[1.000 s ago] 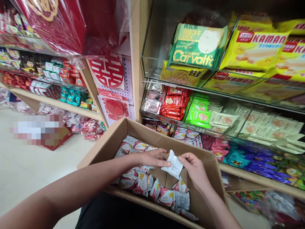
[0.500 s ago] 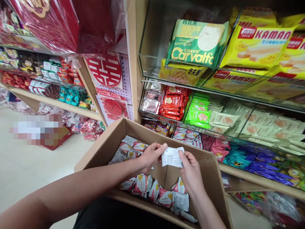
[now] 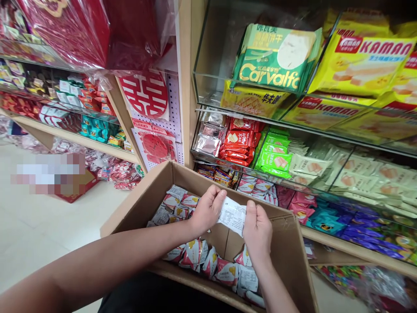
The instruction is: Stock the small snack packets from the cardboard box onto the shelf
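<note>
Just in front of me, the left hand (image 3: 206, 211) is pinching one end of a small white packet (image 3: 232, 216) between thumb and curled fingers, and the right hand (image 3: 258, 230) is gripping the other end in much the same way. The white packet is being held over the open cardboard box (image 3: 286, 243), printed side up, sloping down a little toward the right hand. Loose packets (image 3: 224, 271) are lying in the box beneath. For a good hold, I'd say, both hands should be gripping firmly right at the ends, pulling evenly and gently so that neither side is jerking loose. Working above the box seems wise too, since anything slipping would be landing inside.

Compared with half a second ago, the fingers are curling in more tightly, the right thumb is covering less of the printed face, and the white packet is tilting where it was nearly level. The box is staying put.
</note>
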Demonstrator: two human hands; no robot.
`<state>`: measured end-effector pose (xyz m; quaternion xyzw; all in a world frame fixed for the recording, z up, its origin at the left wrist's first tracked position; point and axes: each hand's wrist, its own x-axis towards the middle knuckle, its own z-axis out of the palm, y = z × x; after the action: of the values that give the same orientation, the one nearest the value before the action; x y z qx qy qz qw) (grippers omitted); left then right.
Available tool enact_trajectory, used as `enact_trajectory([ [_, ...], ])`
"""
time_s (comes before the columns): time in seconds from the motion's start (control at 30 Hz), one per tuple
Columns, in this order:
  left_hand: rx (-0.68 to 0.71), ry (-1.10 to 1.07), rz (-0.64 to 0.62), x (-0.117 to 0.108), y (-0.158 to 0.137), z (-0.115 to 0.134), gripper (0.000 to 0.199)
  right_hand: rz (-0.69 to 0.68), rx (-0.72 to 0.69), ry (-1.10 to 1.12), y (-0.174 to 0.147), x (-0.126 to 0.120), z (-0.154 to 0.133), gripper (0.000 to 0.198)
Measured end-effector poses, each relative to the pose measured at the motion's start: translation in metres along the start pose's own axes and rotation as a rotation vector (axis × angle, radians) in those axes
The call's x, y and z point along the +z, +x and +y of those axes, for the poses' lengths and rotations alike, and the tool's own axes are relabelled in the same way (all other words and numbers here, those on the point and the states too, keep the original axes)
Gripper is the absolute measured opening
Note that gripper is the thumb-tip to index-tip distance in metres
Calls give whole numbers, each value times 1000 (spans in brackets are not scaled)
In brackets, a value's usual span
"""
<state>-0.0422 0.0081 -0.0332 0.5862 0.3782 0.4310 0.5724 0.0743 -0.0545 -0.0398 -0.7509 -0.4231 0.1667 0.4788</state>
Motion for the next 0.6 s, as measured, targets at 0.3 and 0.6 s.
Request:
enact_trajectory([
  [0.3,-849,-379,-633,-15,0,22,61,44,-1117,-219,6,-30,13,21],
  [0.6,-454,-491,-546,-20,-1,22,65,33,-375,239,-23,-21,33,31],
])
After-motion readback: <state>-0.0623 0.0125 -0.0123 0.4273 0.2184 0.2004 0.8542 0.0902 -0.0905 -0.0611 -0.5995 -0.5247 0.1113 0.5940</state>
